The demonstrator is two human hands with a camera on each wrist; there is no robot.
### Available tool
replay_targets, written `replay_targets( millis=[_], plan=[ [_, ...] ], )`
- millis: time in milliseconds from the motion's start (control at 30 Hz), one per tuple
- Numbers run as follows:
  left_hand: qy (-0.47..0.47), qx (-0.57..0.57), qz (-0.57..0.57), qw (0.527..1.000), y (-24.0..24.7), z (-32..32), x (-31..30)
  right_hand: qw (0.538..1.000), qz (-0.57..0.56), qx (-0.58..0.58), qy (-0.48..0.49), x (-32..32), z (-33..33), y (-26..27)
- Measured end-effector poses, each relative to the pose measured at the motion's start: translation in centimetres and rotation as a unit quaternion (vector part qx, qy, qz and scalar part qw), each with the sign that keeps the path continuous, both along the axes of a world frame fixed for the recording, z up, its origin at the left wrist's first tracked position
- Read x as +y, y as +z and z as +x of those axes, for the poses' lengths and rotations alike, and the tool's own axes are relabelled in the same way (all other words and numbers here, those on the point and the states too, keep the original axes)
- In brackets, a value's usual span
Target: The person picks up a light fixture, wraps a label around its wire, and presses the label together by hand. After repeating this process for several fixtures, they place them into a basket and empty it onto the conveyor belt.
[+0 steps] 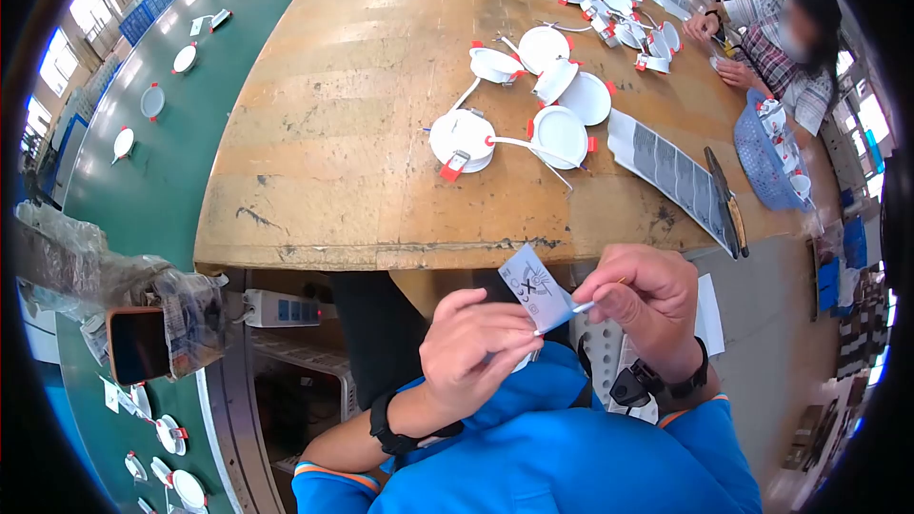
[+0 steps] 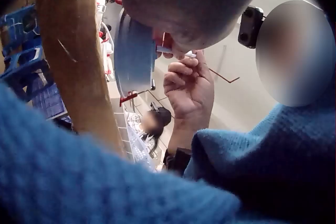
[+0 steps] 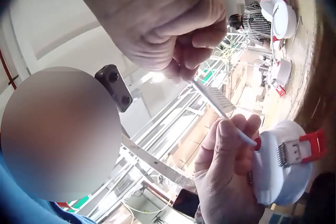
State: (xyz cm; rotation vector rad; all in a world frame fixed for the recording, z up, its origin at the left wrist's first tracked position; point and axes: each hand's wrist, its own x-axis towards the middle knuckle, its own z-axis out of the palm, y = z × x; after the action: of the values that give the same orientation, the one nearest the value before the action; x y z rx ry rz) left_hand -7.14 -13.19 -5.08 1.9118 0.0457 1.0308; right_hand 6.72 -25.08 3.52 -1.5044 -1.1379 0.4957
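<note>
In the head view, the left hand and right hand are raised before the blue shirt, with a printed label between them. In the right wrist view, the left hand pinches a white cable beside a round white lamp with a red-tipped spring clip. The right hand pinches the cable's far end, its fingers curled. From the left wrist, the lamp's rim shows near the right hand; the close left hand hides part of the cable.
Several white lamps lie on the wooden table, beside a printed sheet and a dark tool. A blue basket stands at right, near another person. A green surface with lamps runs along the left; a phone is mounted there.
</note>
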Motion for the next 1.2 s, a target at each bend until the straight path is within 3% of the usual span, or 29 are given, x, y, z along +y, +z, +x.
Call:
replay_targets(
  millis=[67,100,167,200,300,333,433,567,633,700,767,867,1200],
  plan=[
    [-0.026,0.037,-0.041,0.998,0.1,-0.2,0.7,0.999,-0.008,0.023,0.022,0.1,0.4,0.4],
    [-0.063,0.100,-0.197,0.973,-0.2,-0.7,0.7,0.999,-0.013,0.036,0.032,0.1,0.5,0.5],
    [-0.118,0.105,-0.367,0.917,-0.2,-0.4,1.0,0.998,-0.017,0.051,0.042,0.4,0.6,0.6],
    [-0.176,0.136,-0.389,0.894,-0.3,-0.5,1.8,0.997,-0.019,0.058,0.048,0.5,0.7,0.6],
    [-0.257,0.238,-0.270,0.897,0.5,0.0,3.6,0.993,-0.040,0.090,0.070,0.6,0.8,0.5],
    [-0.303,0.199,-0.241,0.901,0.5,0.6,4.1,0.990,-0.044,0.108,0.076,0.6,0.8,0.5],
    [-0.370,0.241,-0.376,0.815,1.7,0.9,3.9,0.983,-0.051,0.151,0.087,0.4,0.9,0.2],
    [-0.402,0.279,-0.333,0.806,2.1,1.4,3.6,0.982,-0.103,0.149,0.058,0.3,0.5,1.0],
    [-0.403,0.264,-0.354,0.802,0.9,1.6,3.1,0.972,-0.089,0.188,0.106,-0.1,0.7,0.4],
    [-0.415,0.263,-0.477,0.729,0.8,1.7,2.5,0.973,-0.089,0.184,0.112,-0.1,0.5,0.2],
    [-0.419,0.261,-0.504,0.709,-0.1,1.3,2.2,0.956,-0.080,0.244,0.146,0.0,0.3,0.1],
    [-0.448,0.230,-0.531,0.682,-0.1,1.1,1.8,0.962,-0.080,0.210,0.152,0.0,0.2,0.0],
    [-0.433,0.214,-0.543,0.687,-0.4,0.2,1.3,0.976,-0.075,0.133,0.156,0.4,-0.2,0.3]
  ],
)
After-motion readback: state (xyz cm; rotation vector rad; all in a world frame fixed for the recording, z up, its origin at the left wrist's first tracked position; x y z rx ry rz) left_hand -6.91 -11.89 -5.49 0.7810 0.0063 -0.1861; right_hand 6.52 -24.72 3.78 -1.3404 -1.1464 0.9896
